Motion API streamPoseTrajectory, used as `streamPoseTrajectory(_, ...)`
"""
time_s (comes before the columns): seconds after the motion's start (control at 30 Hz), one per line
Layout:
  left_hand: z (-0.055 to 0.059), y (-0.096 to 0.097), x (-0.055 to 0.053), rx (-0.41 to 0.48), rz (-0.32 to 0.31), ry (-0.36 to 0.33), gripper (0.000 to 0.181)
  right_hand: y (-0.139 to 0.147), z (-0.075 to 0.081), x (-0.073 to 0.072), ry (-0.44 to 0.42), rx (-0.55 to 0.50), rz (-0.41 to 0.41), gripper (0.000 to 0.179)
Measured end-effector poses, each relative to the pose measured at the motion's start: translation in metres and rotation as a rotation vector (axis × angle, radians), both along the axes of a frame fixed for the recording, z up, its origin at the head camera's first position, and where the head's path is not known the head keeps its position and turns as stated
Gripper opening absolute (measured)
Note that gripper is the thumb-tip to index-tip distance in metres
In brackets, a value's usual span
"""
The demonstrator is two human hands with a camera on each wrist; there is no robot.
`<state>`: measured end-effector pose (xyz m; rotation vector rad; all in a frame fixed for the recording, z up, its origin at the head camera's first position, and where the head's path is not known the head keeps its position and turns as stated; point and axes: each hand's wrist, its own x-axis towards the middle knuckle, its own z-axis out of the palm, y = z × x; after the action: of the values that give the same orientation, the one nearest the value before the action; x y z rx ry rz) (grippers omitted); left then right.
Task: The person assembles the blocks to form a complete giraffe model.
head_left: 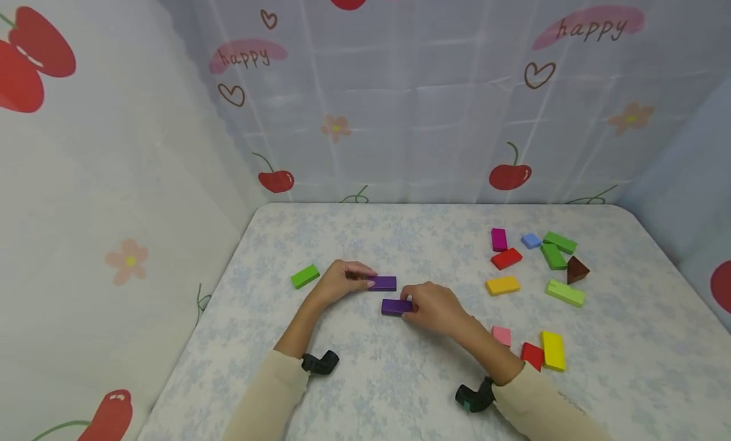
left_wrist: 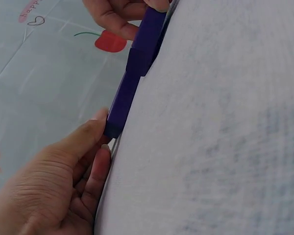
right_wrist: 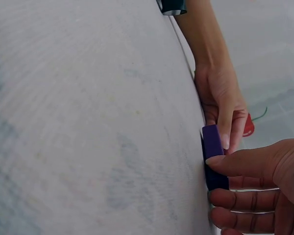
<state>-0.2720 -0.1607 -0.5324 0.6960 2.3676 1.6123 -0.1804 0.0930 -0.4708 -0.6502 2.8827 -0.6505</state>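
Two purple rectangular blocks lie on the table near its middle, one farther back than the other. My left hand (head_left: 342,282) pinches the left end of the far purple block (head_left: 386,283) between thumb and fingers. The near purple block (head_left: 394,308) is pinched at its right end by my right hand (head_left: 435,308). In the left wrist view, the left-hand block (left_wrist: 121,105) and the right-hand block (left_wrist: 149,36) overlap partway along. The right wrist view shows the thumb on top of the near block (right_wrist: 213,147), with fingers on its far side.
A green block (head_left: 305,276) lies left of my left hand. Toward the right are a magenta block (head_left: 499,240), an orange block (head_left: 502,285), a brown triangular block (head_left: 577,270), a yellow block (head_left: 553,350) and several others. A pink block (head_left: 501,336) lies beside my right forearm.
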Motion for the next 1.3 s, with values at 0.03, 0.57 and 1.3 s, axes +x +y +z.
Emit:
streamPoseTrajectory(0.03, 0.0, 0.0, 0.0, -0.006, -0.001, 0.0, 0.018, 0.0, -0.001, 0.0, -0.003, -0.007, 0.0, 0.022)
streamPoseTrajectory(0.57, 0.002, -0.001, -0.001, 0.038, -0.029, 0.007, 0.02, 0.001, -0.004, -0.002, 0.003, -0.081, -0.009, 0.018)
streamPoseTrajectory(1.3, 0.001, 0.0, 0.0, 0.051, -0.041, -0.001, 0.02, -0.01, -0.005, -0.014, 0.072, -0.087, 0.02, 0.02)
